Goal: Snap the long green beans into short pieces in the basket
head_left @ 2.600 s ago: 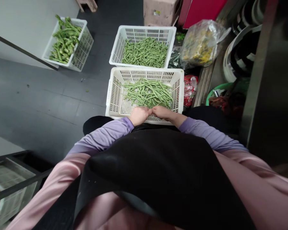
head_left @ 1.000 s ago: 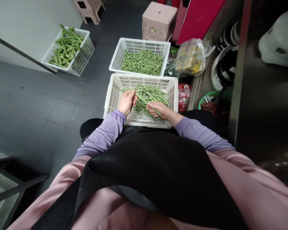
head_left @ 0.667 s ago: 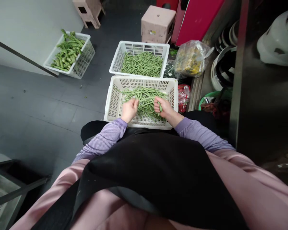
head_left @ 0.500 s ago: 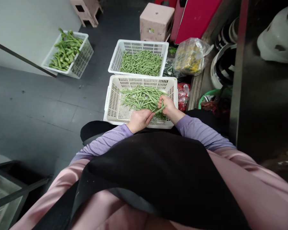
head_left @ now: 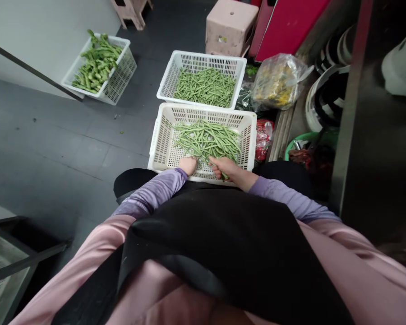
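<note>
Both hands are working low over the near side of a cream plastic basket point(head_left: 159, 140), which is standing on the floor point(head_left: 88, 149) right in front of the person. Long green beans point(head_left: 218, 137) are lying in a loose heap in it, mostly toward the middle and right, while the slotted bottom is showing at the left.

The right hand point(head_left: 225, 169) is curling firmly around a few of the beans, with its thumb pointing left and green ends poking out under the fingers. The left hand point(head_left: 188, 165) is hanging just beside it, a small gap apart, by the near edge of the heap. Its back is facing up and hiding the fingertips, so I cannot make out how far it is closing or whether it is gripping anything.

Directly behind, a white basket point(head_left: 167, 83) is holding a pile of shorter green pieces point(head_left: 205, 88). Farther off to the left, another white basket point(head_left: 120, 76) is carrying thick green stalks point(head_left: 96, 65) and standing near the wall. A pale pink stool point(head_left: 225, 38) is standing behind the middle basket. To the right, a clear bag point(head_left: 279, 81) with something yellow inside is sitting above a smaller bag of red things point(head_left: 264, 137), and a green tub point(head_left: 291, 146) is standing nearby. The person is wearing a black apron point(head_left: 203, 239) and purple cuffs.
</note>
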The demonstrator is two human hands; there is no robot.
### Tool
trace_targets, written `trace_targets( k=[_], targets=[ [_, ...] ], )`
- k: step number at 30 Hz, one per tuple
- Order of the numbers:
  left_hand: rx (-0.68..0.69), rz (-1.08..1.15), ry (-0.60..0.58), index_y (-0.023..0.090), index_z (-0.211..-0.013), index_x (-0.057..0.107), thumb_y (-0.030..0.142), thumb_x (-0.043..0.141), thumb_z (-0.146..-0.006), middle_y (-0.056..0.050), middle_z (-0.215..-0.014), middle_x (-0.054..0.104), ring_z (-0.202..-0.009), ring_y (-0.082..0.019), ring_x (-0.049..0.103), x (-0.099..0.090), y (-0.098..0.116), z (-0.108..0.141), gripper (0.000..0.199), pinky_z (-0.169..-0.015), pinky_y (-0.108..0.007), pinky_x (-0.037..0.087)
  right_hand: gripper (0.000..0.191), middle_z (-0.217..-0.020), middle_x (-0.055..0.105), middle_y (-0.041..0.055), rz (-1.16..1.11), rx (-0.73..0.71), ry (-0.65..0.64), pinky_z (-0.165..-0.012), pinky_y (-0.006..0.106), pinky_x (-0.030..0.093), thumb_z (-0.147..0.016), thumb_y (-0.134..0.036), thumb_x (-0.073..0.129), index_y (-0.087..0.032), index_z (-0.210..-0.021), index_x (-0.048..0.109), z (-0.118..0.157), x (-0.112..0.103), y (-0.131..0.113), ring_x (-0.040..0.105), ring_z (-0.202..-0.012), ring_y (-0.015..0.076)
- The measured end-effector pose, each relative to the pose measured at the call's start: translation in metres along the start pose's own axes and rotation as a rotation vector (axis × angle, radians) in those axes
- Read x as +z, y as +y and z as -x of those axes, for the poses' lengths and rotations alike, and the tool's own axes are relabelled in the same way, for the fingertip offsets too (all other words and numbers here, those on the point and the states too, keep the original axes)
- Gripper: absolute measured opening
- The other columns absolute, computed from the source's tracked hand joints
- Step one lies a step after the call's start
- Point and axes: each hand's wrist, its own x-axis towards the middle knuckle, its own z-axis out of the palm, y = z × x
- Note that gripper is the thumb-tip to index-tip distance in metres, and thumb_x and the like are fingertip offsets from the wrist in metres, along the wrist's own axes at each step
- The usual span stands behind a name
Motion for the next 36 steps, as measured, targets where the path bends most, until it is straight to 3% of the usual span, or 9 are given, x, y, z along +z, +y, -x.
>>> trace_targets(
  k=[4, 7, 10, 14, 19, 23, 27, 33, 36],
  targets=[
    [-0.122, 0.132, -0.059, 0.012, -0.12, 0.067, 0.037, 0.059, -0.093, -0.019, -0.12, 0.069, -0.101, -0.024, 0.07, 0.012, -0.016, -0.035, 0.038, -0.084, -0.03, 0.052, 0.034, -0.049, 0.041, -0.0065, -0.136, -0.058, 0.17, -0.034, 0.017, 0.028, -0.089, -0.032, 0.073, -0.02, -0.072, 0.047, -0.005, -0.007, -0.023, 0.038, -0.038, 0.0061],
    [-0.218, 0.263, -0.037, 0.011, -0.11, 0.072, 0.042, 0.047, -0.099, -0.019, -0.108, 0.074, -0.1, -0.023, 0.071, 0.011, -0.012, -0.063, 0.041, -0.085, -0.029, 0.052, 0.032, -0.048, 0.038, -0.0079, -0.26, -0.076, 0.173, -0.036, 0.015, 0.03, -0.088, -0.012, 0.069, -0.019, -0.07, 0.044, -0.008, -0.006, -0.034, 0.035, -0.039, 0.0047],
    [-0.259, 0.285, 0.004, 0.011, -0.109, 0.074, 0.047, 0.05, -0.097, -0.022, -0.109, 0.074, -0.101, -0.025, 0.072, 0.008, -0.008, -0.086, 0.045, -0.084, -0.029, 0.052, 0.032, -0.048, 0.038, -0.0076, -0.293, -0.035, 0.158, -0.036, 0.014, 0.028, -0.089, -0.007, 0.063, -0.02, -0.07, 0.042, -0.01, -0.002, -0.032, 0.034, -0.039, 0.0049],
    [-0.248, 0.267, -0.067, 0.009, -0.106, 0.075, 0.03, 0.057, -0.093, -0.022, -0.109, 0.074, -0.098, -0.024, 0.072, 0.004, -0.012, -0.098, 0.031, -0.081, -0.027, 0.051, 0.032, -0.051, 0.039, -0.0063, -0.279, 0.007, 0.165, -0.036, 0.014, 0.028, -0.09, -0.008, 0.061, -0.02, -0.068, 0.04, -0.013, 0.0, -0.029, 0.034, -0.04, 0.0045],
    [-0.224, 0.261, -0.027, 0.007, -0.105, 0.074, 0.026, 0.045, -0.097, -0.022, -0.107, 0.074, -0.098, -0.025, 0.071, -0.007, -0.001, -0.063, 0.036, -0.082, -0.029, 0.051, 0.024, -0.051, 0.04, -0.0061, -0.189, -0.011, 0.215, -0.038, 0.015, 0.031, -0.09, -0.011, 0.063, -0.017, -0.071, 0.05, -0.022, -0.004, -0.032, 0.036, -0.041, 0.0047],
    [-0.051, 0.183, 0.023, 0.011, -0.104, 0.072, 0.034, 0.041, -0.101, -0.018, -0.099, 0.074, -0.095, -0.025, 0.071, -0.023, 0.025, -0.012, 0.039, -0.08, -0.031, 0.051, 0.026, -0.048, 0.043, -0.0042, -0.053, 0.037, 0.194, -0.037, 0.017, 0.03, -0.096, -0.021, 0.062, -0.016, -0.071, 0.055, -0.027, 0.0, -0.029, 0.037, -0.04, 0.0062],
    [0.192, 0.089, 0.146, 0.012, -0.106, 0.066, 0.03, 0.04, -0.101, -0.016, -0.094, 0.072, -0.088, -0.024, 0.07, -0.035, 0.032, 0.026, 0.032, -0.075, -0.031, 0.051, 0.028, -0.05, 0.042, -0.0053, -0.038, -0.102, 0.141, -0.04, 0.017, 0.033, -0.091, -0.031, 0.072, -0.017, -0.072, 0.055, -0.027, 0.005, -0.027, 0.038, -0.043, 0.0063],
    [0.695, 0.277, 0.422, 0.018, -0.097, 0.065, 0.026, 0.044, -0.099, -0.007, -0.087, 0.069, -0.084, -0.018, 0.066, -0.041, 0.031, 0.058, 0.022, -0.076, -0.028, 0.05, 0.022, -0.052, 0.043, -0.0057, 0.011, -0.172, -0.073, -0.037, 0.018, 0.023, -0.089, -0.031, 0.071, -0.015, -0.082, 0.06, -0.017, -0.002, -0.027, 0.034, -0.041, 0.006],
    [0.621, 0.513, 0.512, 0.018, -0.093, 0.064, 0.022, 0.049, -0.093, -0.008, -0.093, 0.068, -0.088, -0.018, 0.064, -0.044, 0.026, 0.059, 0.015, -0.079, -0.03, 0.05, 0.019, -0.05, 0.036, -0.0093, 0.01, -0.251, -0.281, -0.036, 0.017, 0.021, -0.089, -0.032, 0.068, -0.016, -0.088, 0.058, -0.007, -0.01, -0.034, 0.027, -0.039, 0.0057]
  ],
)
